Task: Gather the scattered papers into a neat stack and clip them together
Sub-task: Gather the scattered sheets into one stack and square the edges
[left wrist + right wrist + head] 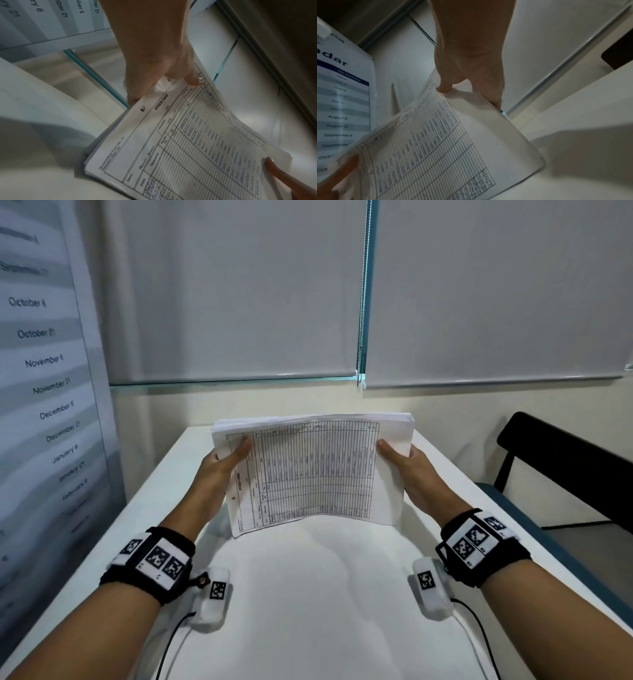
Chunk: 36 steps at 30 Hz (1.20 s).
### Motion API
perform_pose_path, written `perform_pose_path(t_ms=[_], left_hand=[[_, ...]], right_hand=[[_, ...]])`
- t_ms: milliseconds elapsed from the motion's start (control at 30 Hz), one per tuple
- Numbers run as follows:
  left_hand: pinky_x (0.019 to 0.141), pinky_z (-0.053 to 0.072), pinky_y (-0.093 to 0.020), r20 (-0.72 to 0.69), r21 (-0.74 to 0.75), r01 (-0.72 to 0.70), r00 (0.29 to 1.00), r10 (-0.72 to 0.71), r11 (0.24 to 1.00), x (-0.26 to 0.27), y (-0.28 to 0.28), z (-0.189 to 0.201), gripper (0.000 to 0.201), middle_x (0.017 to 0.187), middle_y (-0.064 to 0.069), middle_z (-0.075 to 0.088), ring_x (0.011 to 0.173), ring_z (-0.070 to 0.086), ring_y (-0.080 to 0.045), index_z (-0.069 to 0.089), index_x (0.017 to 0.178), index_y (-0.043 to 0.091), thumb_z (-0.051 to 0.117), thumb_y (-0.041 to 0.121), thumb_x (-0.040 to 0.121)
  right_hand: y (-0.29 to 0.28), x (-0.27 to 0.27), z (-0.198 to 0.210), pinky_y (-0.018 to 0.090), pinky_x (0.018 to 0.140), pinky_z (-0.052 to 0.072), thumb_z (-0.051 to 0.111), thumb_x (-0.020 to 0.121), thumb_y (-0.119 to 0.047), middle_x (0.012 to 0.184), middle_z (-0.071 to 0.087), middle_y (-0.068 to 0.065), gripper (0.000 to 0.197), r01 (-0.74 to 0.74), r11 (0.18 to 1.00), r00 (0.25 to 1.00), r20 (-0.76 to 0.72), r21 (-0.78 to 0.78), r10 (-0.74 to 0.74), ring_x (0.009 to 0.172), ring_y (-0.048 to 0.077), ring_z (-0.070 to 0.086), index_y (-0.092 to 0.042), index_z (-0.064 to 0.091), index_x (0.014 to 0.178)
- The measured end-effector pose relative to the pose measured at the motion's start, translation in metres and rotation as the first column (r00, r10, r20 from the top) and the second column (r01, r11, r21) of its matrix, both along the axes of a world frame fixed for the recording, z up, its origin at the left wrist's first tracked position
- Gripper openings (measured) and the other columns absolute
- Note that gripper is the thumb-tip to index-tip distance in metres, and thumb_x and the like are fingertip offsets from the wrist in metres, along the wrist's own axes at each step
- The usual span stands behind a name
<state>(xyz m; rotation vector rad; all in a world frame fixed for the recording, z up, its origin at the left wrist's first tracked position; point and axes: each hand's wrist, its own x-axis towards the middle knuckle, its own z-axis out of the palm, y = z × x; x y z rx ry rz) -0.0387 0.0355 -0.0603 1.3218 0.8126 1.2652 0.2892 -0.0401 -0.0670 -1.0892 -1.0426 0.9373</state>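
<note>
A stack of papers [311, 470] stands tilted on its lower edge on the white table [308, 594]; the front sheet is a ruled "STOCK CARD" form. My left hand [226, 460] grips the stack's left edge, thumb on the front sheet. My right hand [400, 457] grips the right edge the same way. In the left wrist view the left hand [164, 75] pinches the papers [188, 148] near the punched holes. The right wrist view has the right hand [467, 86] holding the papers [453, 142] with its thumb on the blank margin. No clip is visible.
A calendar poster [44, 364] hangs on the left wall. Closed roller blinds [239, 289] cover the window behind the table. A dark bench [565, 474] stands to the right. Two small white devices [214, 597] with cables hang below my wrists.
</note>
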Motion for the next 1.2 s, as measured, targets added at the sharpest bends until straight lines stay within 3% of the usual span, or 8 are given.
perform_pose_path(t_ms=[167,367,600,767,867,933,1033,1200], left_hand=[[0.088,0.054,-0.022,-0.044,0.012,0.037,0.998,-0.036,0.999,0.000,-0.002,0.004,0.035,0.123,0.000,0.075,0.113,0.071,-0.012,0.065,0.130,0.013,0.062,0.026,0.098],[0.107,0.049,-0.040,-0.064,0.048,-0.023,0.998,0.026,0.999,-0.007,0.001,0.003,0.041,0.118,-0.006,0.076,0.114,0.071,-0.023,0.073,0.118,0.011,0.076,0.031,0.082],[0.090,0.058,-0.036,0.034,0.103,-0.121,0.992,0.118,0.987,0.007,-0.006,0.014,0.010,0.097,0.000,0.080,0.090,0.076,-0.017,0.080,0.092,0.018,0.076,0.021,0.083],[0.104,0.052,-0.044,-0.239,-0.029,0.031,0.970,-0.037,0.999,-0.007,0.005,-0.006,0.060,0.114,-0.007,0.078,0.108,0.074,-0.025,0.072,0.119,0.010,0.085,0.042,0.070],[0.082,0.058,-0.035,-0.373,-0.089,0.016,0.927,-0.048,0.996,-0.018,0.012,-0.007,0.087,0.108,-0.008,0.079,0.097,0.076,-0.025,0.074,0.114,0.013,0.093,0.061,0.045],[0.082,0.057,-0.038,-0.486,-0.006,-0.147,0.865,0.126,0.989,-0.021,0.013,0.003,0.092,0.113,-0.013,0.076,0.099,0.073,-0.029,0.066,0.123,0.018,0.093,0.061,0.046],[0.114,0.041,-0.048,-0.583,0.478,-0.324,0.577,0.571,0.816,-0.014,0.003,0.028,0.115,0.151,-0.015,0.048,0.138,0.047,-0.033,0.022,0.159,0.023,0.089,0.051,0.070],[0.110,0.037,-0.025,-0.605,0.718,0.185,0.642,0.470,0.671,0.025,-0.056,0.092,0.102,0.147,0.010,0.053,0.134,0.047,-0.008,0.026,0.157,0.039,0.079,0.057,0.072]], right_hand=[[0.001,0.000,0.002,0.045,0.097,0.055,0.062,0.097,-0.036,0.116,0.075,0.008,0.036,-0.009,1.000,0.997,0.077,-0.002,0.009,0.110,0.031,0.070,-0.014,0.063,0.125],[-0.009,0.007,0.008,0.054,0.102,0.051,0.076,0.083,-0.030,0.115,0.074,0.017,0.038,-0.060,0.998,0.996,0.073,0.026,0.058,0.102,0.031,0.071,-0.007,0.071,0.113],[-0.007,-0.006,0.028,0.043,0.086,0.060,0.076,0.087,-0.025,0.099,0.079,0.008,0.022,0.111,0.978,0.971,0.188,0.176,-0.144,0.087,0.024,0.075,-0.011,0.074,0.102],[-0.007,0.009,0.010,0.056,0.093,0.056,0.084,0.069,-0.057,0.098,0.079,0.009,0.057,0.077,0.990,0.917,0.398,-0.117,-0.024,0.093,0.034,0.075,-0.009,0.075,0.099],[-0.009,0.015,0.012,0.045,0.088,0.058,0.082,0.071,-0.056,0.095,0.078,0.006,0.056,0.058,0.986,0.892,0.452,-0.157,0.019,0.091,0.031,0.073,-0.008,0.075,0.098],[-0.015,0.014,0.028,0.034,0.071,0.048,0.077,0.084,-0.047,0.084,0.070,0.007,0.042,0.142,0.984,0.802,0.595,-0.105,-0.053,0.077,0.026,0.063,-0.006,0.072,0.090],[-0.031,0.001,0.072,0.030,0.063,0.042,0.070,0.090,-0.044,0.071,0.060,0.004,0.032,0.171,0.985,0.583,0.806,0.007,-0.106,0.064,0.018,0.052,-0.017,0.064,0.073],[-0.058,-0.043,0.140,0.033,0.060,0.033,0.064,0.095,-0.044,0.072,0.063,0.009,0.035,-0.021,0.991,0.092,0.987,0.134,-0.132,0.068,0.028,0.052,-0.015,0.065,0.076]])
